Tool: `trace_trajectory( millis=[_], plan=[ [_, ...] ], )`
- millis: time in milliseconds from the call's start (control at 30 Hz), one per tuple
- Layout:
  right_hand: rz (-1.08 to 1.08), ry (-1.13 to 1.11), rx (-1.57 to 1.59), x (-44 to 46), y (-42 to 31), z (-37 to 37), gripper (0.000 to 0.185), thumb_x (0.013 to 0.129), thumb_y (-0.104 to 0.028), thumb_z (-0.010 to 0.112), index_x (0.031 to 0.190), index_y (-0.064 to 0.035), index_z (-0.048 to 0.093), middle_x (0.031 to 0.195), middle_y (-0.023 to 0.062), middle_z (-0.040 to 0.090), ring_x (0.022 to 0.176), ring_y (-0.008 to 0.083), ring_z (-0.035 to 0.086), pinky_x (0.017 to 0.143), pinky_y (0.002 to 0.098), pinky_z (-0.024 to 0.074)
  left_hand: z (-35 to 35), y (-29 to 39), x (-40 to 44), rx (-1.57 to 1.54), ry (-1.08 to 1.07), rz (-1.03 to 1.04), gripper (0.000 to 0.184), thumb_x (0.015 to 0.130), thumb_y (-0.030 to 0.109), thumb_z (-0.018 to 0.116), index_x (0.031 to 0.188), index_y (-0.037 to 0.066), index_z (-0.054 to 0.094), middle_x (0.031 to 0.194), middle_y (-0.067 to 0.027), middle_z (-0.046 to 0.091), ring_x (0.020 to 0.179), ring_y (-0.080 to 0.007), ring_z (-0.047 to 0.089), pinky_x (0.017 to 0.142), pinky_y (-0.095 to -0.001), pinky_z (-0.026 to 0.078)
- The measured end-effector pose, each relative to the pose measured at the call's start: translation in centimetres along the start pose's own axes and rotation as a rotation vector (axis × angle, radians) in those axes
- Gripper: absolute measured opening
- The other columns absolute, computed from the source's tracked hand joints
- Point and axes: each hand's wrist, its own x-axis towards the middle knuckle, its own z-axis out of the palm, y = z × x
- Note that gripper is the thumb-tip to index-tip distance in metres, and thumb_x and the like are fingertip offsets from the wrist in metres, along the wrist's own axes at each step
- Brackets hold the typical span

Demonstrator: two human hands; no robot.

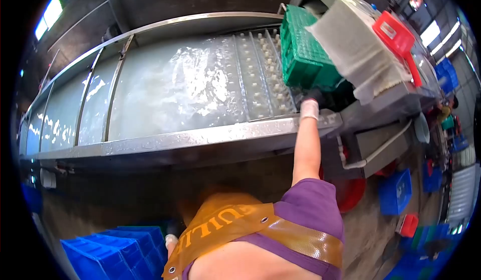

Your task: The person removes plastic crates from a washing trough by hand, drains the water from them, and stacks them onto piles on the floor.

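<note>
My right hand [310, 104], in a dark glove with a white cuff, reaches over the metal rim to the lower edge of a green crate [308, 49]. The crate is tipped on its side at the right end of a long water-filled metal trough [200, 137]. Shadow and the dark glove hide those fingers, so I cannot tell whether they grip the crate. Low at my left side, my left hand [171, 240] shows only a pale gloved part beside the stacked blue crates [105, 252]. Its fingers are hidden.
Small pale pieces [270, 62] lie among the bars at the trough's right end. A red scoop [396, 34] rests on the metal housing by a whitish cloth [350, 44]. A blue crate [396, 192] and a red tub [352, 195] stand on the floor at right.
</note>
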Motion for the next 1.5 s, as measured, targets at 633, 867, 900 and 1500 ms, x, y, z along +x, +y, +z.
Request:
trace_trajectory(
  millis=[633, 867, 900, 1500],
  plan=[
    [0.184, -0.964, 0.295, -15.3, -5.5, 4.5, 0.046, 0.093, -0.035, 0.034, 0.13, -0.0077, 0.041, 0.134, 0.0122, 0.042, 0.12, 0.0311, 0.04, 0.102, 0.045, 0.0292, -0.5, 1.6, -7.4, 0.015, 0.01, -0.138, 0.032, 0.083, 0.028, 0.054, 0.104, 0.005, 0.059, 0.11, -0.0231, 0.056, 0.1, -0.0388, 0.053, 0.088, -0.0449, 0.043],
    [-0.221, -0.445, -0.558, -17.5, -12.4, 2.1, 0.037, 0.084, -0.021, 0.056, 0.113, 0.0014, 0.049, 0.1, 0.0137, 0.059, 0.083, 0.0265, 0.057, 0.076, 0.0408, 0.0465, -0.9, -0.3, -8.0, -0.29, 0.203, -0.288, 0.042, 0.081, 0.032, 0.053, 0.112, 0.004, 0.057, 0.112, -0.0238, 0.055, 0.106, -0.0395, 0.051, 0.089, -0.0417, 0.042],
    [-0.204, -0.341, -0.394, -22.3, -16.4, 4.1, 0.04, 0.08, -0.017, 0.06, 0.112, 0.0033, 0.049, 0.096, 0.0145, 0.06, 0.079, 0.025, 0.057, 0.073, 0.0393, 0.0467, 1.4, -3.1, -6.9, -0.513, 0.243, -0.281, 0.043, 0.08, 0.032, 0.053, 0.111, 0.003, 0.057, 0.111, -0.0239, 0.055, 0.106, -0.0404, 0.05, 0.089, -0.0427, 0.042],
    [-0.651, -0.922, -0.063, -49.9, -24.4, 11.4, 0.063, 0.07, -0.008, 0.068, 0.126, 0.0027, 0.039, 0.121, 0.0152, 0.05, 0.109, 0.0257, 0.048, 0.094, 0.0382, 0.0377, -27.8, 20.3, -22.2, -0.784, 0.812, 0.882, 0.067, 0.076, 0.027, 0.07, 0.13, 0.003, 0.038, 0.126, -0.0148, 0.045, 0.117, -0.025, 0.045, 0.098, -0.0356, 0.037]
  ],
)
